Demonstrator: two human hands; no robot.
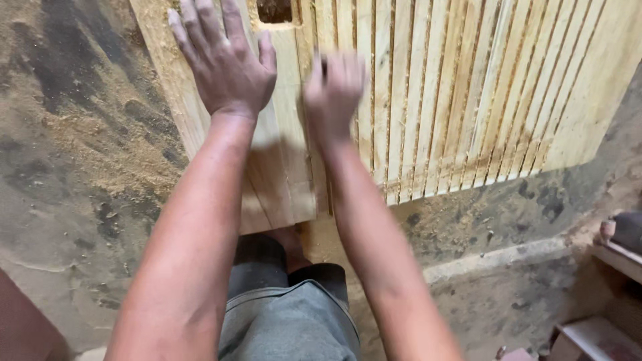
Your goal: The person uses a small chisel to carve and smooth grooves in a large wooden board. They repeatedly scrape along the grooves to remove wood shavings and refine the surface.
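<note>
The wooden louvred panel (pixel 428 100) is lying on the sawdust-covered floor (pixel 73 134), filling the far middle and right of the view. Its thin slats (pixel 468 93) are running side by side, with their long axis going from the near edge away to the far edge and leaning a little to the right. At the panel's left side a broad flat frame board (pixel 284 167) is running the same way, and a dark rectangular slot (pixel 274 10) is showing in it at the far edge.

The left hand (pixel 224 63) is lying palm down on the frame board, its fingers spread wide and flat and pointing along the board's length, gripping nothing. The right hand (pixel 333 93) is sitting just to its right, where the frame board is meeting the first slats. It is blurring with motion, and the fingers are looking loosely curled; a small dark thing may be showing at their tips, but I cannot tell whether they are holding anything.

Both hands are lying over the panel's left part, so most of the slats are stretching away to the right of the fingers, and the right hand is the nearer one to them. The person's bare foot (pixel 287 241) is showing at the panel's near edge, above grey trousers (pixel 287 321). At the near right some wooden pieces (pixel 602 334) are resting on the floor.
</note>
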